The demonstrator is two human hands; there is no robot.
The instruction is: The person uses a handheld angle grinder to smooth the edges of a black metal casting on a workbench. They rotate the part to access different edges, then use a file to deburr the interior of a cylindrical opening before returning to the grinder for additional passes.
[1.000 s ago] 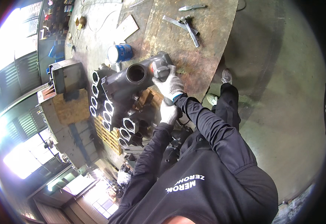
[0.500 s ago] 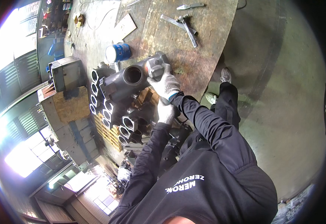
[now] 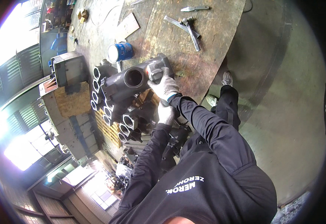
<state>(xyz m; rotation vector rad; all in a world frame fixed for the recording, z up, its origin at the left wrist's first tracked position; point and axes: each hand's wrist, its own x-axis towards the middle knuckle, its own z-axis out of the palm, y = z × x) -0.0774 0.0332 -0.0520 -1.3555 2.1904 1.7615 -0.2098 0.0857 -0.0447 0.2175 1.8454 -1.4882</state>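
A dark casting lies on top of a stack of similar parts beside the rusty table. The right hand, gloved, is closed on the casting's near end; the left hand, lower down, seems to be pressed against the stack, though its fingers cannot be made out. The piece looks heavy, so both hands are best kept under it, with fingers kept out from between the parts.
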